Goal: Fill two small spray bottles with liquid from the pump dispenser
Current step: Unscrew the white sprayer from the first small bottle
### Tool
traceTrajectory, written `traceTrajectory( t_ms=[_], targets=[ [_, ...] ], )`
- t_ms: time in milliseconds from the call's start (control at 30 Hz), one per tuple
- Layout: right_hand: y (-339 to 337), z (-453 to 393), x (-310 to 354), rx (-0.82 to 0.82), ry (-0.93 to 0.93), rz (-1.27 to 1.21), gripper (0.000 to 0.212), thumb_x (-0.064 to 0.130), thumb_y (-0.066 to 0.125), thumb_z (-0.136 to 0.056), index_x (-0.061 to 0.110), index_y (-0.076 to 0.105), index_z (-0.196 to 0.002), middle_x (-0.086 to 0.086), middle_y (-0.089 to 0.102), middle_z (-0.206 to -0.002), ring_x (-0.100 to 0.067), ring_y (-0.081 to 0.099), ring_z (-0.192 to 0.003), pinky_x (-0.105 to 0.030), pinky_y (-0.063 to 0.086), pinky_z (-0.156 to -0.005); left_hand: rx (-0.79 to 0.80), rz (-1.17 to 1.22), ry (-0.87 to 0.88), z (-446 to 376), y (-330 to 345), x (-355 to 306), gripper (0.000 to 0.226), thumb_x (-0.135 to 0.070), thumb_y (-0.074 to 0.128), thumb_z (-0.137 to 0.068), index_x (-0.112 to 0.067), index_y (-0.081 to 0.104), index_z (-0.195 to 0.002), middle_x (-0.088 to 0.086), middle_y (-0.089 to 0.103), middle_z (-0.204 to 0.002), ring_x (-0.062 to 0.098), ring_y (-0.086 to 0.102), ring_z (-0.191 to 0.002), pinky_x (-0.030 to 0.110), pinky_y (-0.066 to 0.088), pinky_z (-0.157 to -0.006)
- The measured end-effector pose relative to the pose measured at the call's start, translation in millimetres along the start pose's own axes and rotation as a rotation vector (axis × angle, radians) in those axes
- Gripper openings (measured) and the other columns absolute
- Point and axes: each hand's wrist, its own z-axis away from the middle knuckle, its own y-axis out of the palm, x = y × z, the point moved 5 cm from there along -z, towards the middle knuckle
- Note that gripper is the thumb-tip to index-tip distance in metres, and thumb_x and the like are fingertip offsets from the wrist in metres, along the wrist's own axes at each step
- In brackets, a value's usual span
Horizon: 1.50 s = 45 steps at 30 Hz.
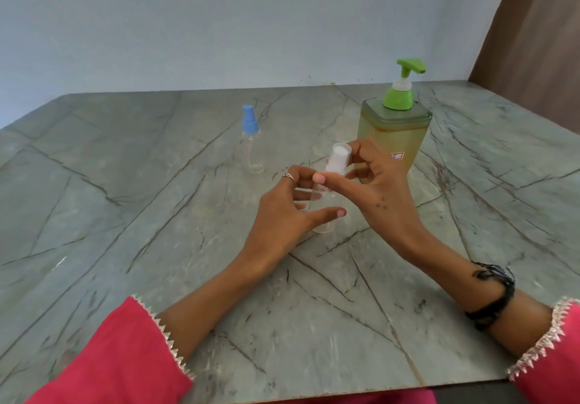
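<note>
Uncapping the near spray bottle (324, 212) at table centre.

The clear, apparently empty bottle stands upright, long axis vertical, between both hands. The left hand (292, 212) curls round its body; the right hand (373, 184) pinches the white cap (337, 160) directly above. The pump dispenser (394, 137) stands just beyond, far right; the blue-capped bottle (251, 140) far left.

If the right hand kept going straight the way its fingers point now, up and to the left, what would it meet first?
The right hand already pinches the white-capped spray bottle, so that is first. Beyond it, the line runs toward the blue-capped spray bottle, probably next, though depth is hard to judge from this single view.
</note>
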Motion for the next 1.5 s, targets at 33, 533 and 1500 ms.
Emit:
traceTrajectory(
  t_ms=[33,533,1500],
  targets=[
    [1.0,0.0,-1.4,0.005,0.016,-0.048,0.026,0.032,0.076,-0.075,0.018,0.059,-0.09,-0.001,0.06,-0.09,-0.013,0.06,-0.084,-0.022,0.05,-0.072,-0.003,0.01,-0.006,-0.7,-0.6,1.0,0.045,-0.031,0.081,-0.062,-0.029,0.053,-0.097,-0.011,0.065,-0.1,0.001,0.062,-0.093,0.023,0.053,-0.084],
    [1.3,-1.4,-3.7,0.115,0.02,-0.196,0.069,0.037,0.071,-0.074,0.031,0.037,-0.134,0.003,0.063,-0.111,-0.012,0.061,-0.105,-0.037,0.051,-0.092,0.035,0.116,-0.054,-6.0,-2.5,7.9,0.041,-0.025,0.083,-0.059,-0.025,0.059,-0.092,-0.008,0.069,-0.095,0.0,0.066,-0.088,0.017,0.053,-0.079],
    [0.1,-7.4,-3.6,0.076,-0.048,-0.123,0.059,0.019,0.072,-0.081,0.023,0.037,-0.128,0.009,0.063,-0.095,-0.009,0.062,-0.087,-0.023,0.048,-0.08,0.035,0.16,-0.09,-7.4,-1.9,10.9,0.049,-0.032,0.08,-0.052,-0.025,0.061,-0.096,-0.006,0.068,-0.097,0.006,0.066,-0.091,0.023,0.054,-0.082]
  ],
)
